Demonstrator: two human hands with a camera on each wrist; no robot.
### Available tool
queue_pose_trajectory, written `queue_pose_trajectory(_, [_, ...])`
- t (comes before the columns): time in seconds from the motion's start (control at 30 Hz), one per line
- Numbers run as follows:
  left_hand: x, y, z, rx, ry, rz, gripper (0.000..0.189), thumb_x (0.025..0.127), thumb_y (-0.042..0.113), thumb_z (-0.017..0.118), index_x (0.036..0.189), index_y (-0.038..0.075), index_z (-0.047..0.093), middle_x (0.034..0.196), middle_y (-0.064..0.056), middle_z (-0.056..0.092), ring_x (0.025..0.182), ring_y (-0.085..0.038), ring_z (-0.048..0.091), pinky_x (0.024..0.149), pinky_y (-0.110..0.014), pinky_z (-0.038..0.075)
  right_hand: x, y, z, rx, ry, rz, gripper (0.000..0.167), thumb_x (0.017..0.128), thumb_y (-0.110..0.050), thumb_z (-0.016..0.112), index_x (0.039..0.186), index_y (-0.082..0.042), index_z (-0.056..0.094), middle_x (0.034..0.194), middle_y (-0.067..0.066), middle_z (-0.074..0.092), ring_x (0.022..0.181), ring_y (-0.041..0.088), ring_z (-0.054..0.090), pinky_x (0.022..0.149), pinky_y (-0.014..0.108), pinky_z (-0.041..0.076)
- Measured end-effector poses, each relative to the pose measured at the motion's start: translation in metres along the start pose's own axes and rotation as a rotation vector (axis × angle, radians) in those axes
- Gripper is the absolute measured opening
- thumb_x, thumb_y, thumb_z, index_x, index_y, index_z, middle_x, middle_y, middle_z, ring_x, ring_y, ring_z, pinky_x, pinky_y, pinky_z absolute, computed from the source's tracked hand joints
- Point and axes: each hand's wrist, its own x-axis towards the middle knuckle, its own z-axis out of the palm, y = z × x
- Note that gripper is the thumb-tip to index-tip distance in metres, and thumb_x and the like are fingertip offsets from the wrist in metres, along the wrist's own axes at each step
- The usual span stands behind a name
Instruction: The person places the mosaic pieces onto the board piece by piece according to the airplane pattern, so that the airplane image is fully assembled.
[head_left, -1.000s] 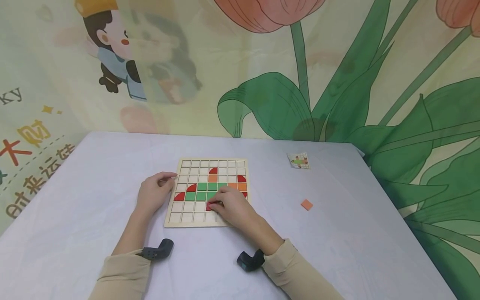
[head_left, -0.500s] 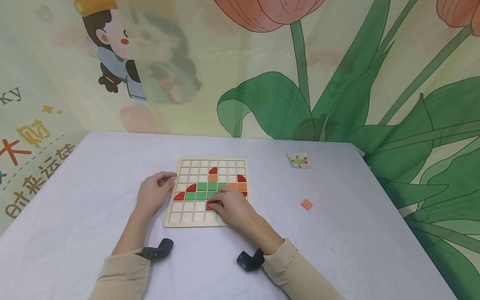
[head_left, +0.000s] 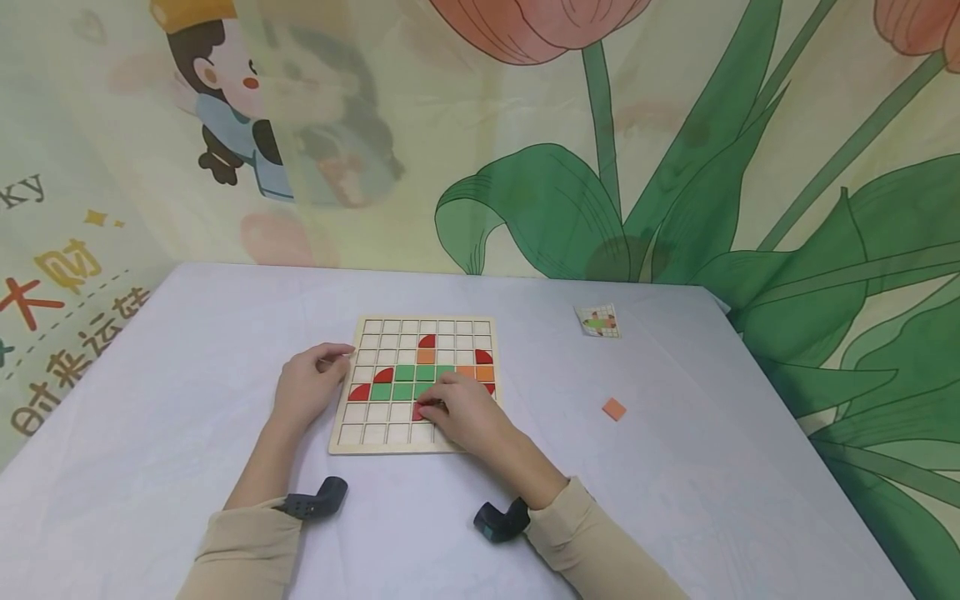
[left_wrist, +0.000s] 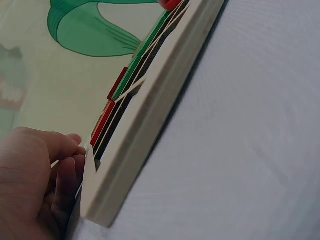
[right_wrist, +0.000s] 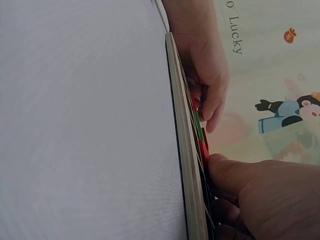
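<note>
A pale wooden grid board (head_left: 390, 451) lies on the table, with green squares (head_left: 403, 373), orange squares (head_left: 485, 374) and red quarter-round tiles (head_left: 359, 392) set in its cells. At its left edge my left hand (head_left: 307, 383) holds the rim with thumb and curled fingers, seen also in the left wrist view, where the hand (left_wrist: 30, 180) meets the board's corner. My right hand (head_left: 472, 417) pinches a red quarter-round tile (head_left: 417, 412) at a cell below the green row. That hand covers part of the board's lower right.
A loose orange square (head_left: 613, 409) lies on the white tablecloth (head_left: 712, 467) right of the board. Farther back sits a small pattern card (head_left: 597, 321) with a coloured grid picture. A printed backdrop (head_left: 525, 208) stands behind the table.
</note>
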Motion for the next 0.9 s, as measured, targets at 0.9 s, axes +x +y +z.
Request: queue_pose_trajectory(0.9, [0.0004, 0.0005, 0.0, 0.0, 0.001, 0.003, 0.033, 0.095, 0.023, 0.05, 0.122, 0.009, 0.062, 0.107, -0.013, 0.065, 0.089, -0.023, 0.057, 0.072, -0.028, 0.042, -0.0011, 0.0014, 0.004, -0.049, 0.018, -0.051, 0.017, 0.091, -0.022, 0.063, 0.105, -0.018, 0.073, 0.094, -0.006, 0.062, 0.074, 0.005, 0.053, 0.064, 0.012, 0.042])
